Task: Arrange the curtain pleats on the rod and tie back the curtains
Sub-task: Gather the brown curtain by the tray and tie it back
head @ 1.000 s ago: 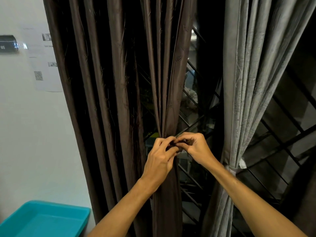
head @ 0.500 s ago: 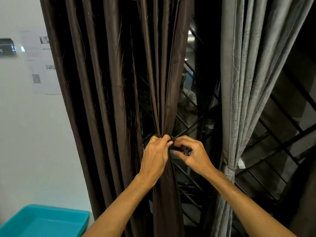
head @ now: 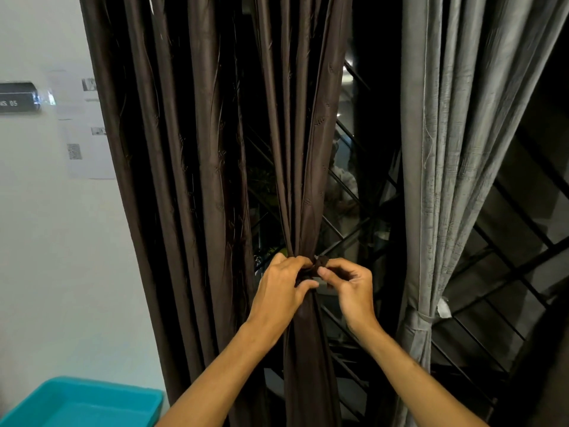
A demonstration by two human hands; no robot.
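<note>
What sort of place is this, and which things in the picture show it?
Probably a room in a home or lodging, at a window. A brown curtain and a grey curtain hang before a window grille, and a printed notice with a QR code is stuck on the white wall.

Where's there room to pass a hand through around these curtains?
Widest: the dark gap between the brown bundle and the grey curtain, though the window grille lies behind. Crowded at the tie, where left hand and right hand grip it.
</note>
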